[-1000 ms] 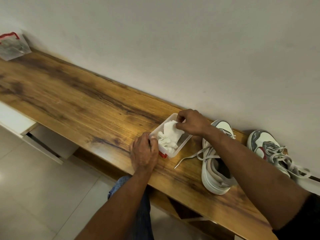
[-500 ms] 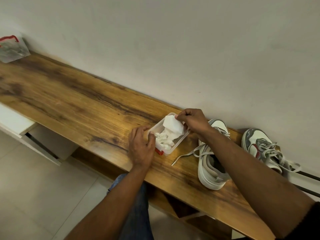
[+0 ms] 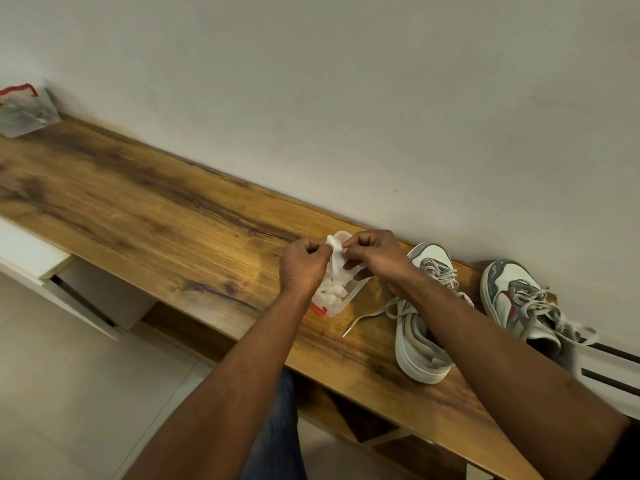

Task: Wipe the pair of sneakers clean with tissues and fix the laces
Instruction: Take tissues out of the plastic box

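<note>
Warm wood-grain tabletop (image 3: pixel 156 216), smooth with a soft sheen and dark streaks. The tub (image 3: pixel 341 303) is clear, glossy plastic with a red clip; the tissue (image 3: pixel 336 261) looks thin, crumpled, matt paper. Near sneaker (image 3: pixel 420 344): smooth white panels, grey suede-like trim, woven flat laces. Far sneaker (image 3: pixel 516 299) the same. Wall (image 3: pixel 346 98) matt, painted.

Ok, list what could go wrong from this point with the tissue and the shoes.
1. Both hands, left hand and right hand, pinch one tissue above the container; pulling apart may tear it.
2. The tissue seems to trail into the wad below, so lifting could drag extra tissues out, or tip the container, which neither hand steadies.
3. A loose lace of the near sneaker lies beside the container and could snag the right forearm.
</note>
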